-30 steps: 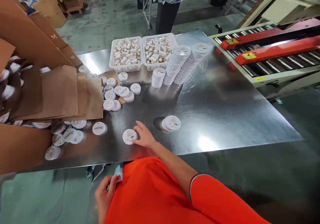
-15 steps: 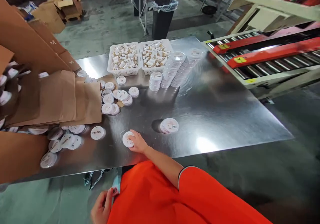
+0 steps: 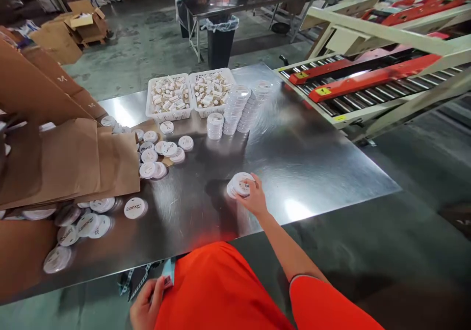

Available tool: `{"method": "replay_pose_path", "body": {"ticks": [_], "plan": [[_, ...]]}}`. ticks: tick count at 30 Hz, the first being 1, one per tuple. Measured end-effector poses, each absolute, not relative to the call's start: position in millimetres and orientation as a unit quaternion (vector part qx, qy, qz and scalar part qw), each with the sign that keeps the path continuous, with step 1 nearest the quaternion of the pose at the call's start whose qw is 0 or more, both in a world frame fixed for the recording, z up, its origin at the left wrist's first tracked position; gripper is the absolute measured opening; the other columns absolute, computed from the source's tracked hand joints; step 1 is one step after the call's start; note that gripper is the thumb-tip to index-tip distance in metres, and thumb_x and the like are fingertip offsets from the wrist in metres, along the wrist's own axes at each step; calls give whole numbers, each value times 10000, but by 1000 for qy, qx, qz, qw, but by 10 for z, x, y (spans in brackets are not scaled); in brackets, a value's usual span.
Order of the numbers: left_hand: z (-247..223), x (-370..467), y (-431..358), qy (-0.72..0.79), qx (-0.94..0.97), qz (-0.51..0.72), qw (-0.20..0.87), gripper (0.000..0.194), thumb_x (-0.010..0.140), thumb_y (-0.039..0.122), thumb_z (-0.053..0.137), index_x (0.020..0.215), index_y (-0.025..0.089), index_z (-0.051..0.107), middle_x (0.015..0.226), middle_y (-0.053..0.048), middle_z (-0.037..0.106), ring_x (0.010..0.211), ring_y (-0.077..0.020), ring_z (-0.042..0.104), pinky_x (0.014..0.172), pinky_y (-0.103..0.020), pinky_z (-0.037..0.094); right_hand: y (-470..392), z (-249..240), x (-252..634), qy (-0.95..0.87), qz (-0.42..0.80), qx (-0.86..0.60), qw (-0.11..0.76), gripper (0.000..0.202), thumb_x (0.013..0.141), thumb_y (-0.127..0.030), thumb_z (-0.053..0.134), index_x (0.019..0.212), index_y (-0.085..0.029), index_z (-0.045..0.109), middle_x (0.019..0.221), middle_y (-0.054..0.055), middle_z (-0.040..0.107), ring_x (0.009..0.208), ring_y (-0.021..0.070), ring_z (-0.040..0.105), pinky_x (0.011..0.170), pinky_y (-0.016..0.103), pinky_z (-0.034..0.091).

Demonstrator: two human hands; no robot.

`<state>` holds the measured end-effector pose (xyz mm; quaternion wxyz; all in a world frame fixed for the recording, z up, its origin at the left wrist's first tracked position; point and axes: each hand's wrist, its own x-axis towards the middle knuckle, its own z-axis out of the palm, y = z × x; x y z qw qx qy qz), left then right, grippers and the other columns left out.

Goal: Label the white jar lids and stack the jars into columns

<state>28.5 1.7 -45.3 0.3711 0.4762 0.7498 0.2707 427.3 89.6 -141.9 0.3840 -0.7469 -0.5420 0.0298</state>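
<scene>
My right hand (image 3: 256,198) is closed around a round white case (image 3: 241,177), which sits at the top of a short stack (image 3: 230,190) near the table's front. Below the table edge, my left hand (image 3: 147,301) pinches a strip of stickers (image 3: 169,272) with pale blue backing and a small dark-printed label. Loose round cases marked "beauty" lie to the left, among them one case (image 3: 134,207) on its own and a cluster (image 3: 169,148) further back. Taller stacks of clear-sided cases (image 3: 235,105) stand behind my right hand.
Two white baskets (image 3: 150,109) hold many small bottles. An open cardboard box (image 3: 69,158) with more cases spills onto the left of the steel table (image 3: 316,163). A roller conveyor (image 3: 353,99) adjoins the right side. Behind stands a black bin (image 3: 220,45).
My right hand has carried a round case rightward from the table's front middle onto the short stack. The left hand still pinches the sticker strip. The view has shifted slightly.
</scene>
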Motion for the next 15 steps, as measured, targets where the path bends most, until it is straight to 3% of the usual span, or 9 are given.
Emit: {"method": "replay_pose_path", "body": {"ticks": [3,5,9,12,15], "plan": [[-436,282,46,744,491,259,371,517,694,722,560,651,232,721,684,-14,755,742,-231,706,691,-251,521,881,-1492,4286,-534,68,-760,365,491,649,-376,725,1075,-212,544,1442,155,354,1169,326,537,961,515,467],[-429,266,48,745,490,257,373,516,702,716,558,652,229,721,686,-13,755,744,-223,707,703,-241,520,834,-1535,4294,-531,71,-748,392,651,611,-432,758,1168,-225,492,1492,151,286,1258,339,467,990,525,448],[-443,236,22,753,483,262,362,516,689,720,574,630,229,722,659,-18,746,723,-226,707,685,-240,529,690,-1760,4212,-438,50,-746,499,1020,564,-503,793,1372,-240,230,1529,189,180,1333,324,382,1017,530,415],[-471,233,1,749,479,270,369,536,670,740,573,631,227,725,663,-25,749,713,-232,710,684,-252,541,662,-2000,4062,-347,117,-778,511,1165,545,-502,788,1433,-247,79,1517,197,225,1324,327,399,1058,535,362],[-487,237,-3,747,479,269,374,547,662,746,574,646,220,727,669,-31,753,707,-237,713,685,-263,547,748,-2155,3939,-271,161,-821,476,1268,475,-469,802,1452,-264,20,1463,185,360,1329,391,380,1098,586,261]]}}
